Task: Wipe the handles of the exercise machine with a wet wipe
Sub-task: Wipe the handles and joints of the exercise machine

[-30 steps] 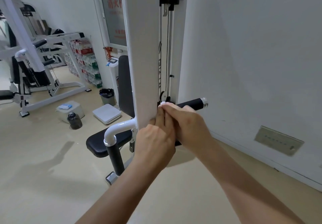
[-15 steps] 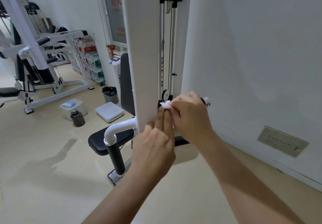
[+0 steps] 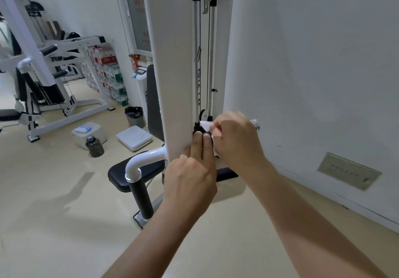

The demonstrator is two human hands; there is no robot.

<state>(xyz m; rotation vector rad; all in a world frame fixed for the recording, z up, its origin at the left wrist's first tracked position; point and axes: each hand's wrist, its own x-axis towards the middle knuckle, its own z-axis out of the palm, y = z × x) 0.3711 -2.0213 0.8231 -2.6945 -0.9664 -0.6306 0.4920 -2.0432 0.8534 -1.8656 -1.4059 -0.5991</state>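
A white exercise machine column (image 3: 174,83) stands right in front of me. Its right handle is a black bar with a chrome end cap (image 3: 254,124), mostly hidden under my right hand (image 3: 235,141). That hand pinches a white wet wipe (image 3: 205,125) against the bar's inner end, beside the column. My left hand (image 3: 192,180) rests with straight fingers on the column's edge, its fingertips touching the black part just below the wipe. The left handle (image 3: 140,193), black grip on a bent white tube, hangs lower left, untouched.
A black padded seat (image 3: 117,175) sits below the column. On the floor to the left lie a dark water jug (image 3: 95,147), a white box with a blue pack (image 3: 83,129), a scale (image 3: 133,137) and a bin (image 3: 134,116). Wall close on the right; other machines far left.
My right hand has slid along the black bar toward its chrome end and now covers most of it, the wipe staying at the inner end. My left hand's fingers have straightened upward.
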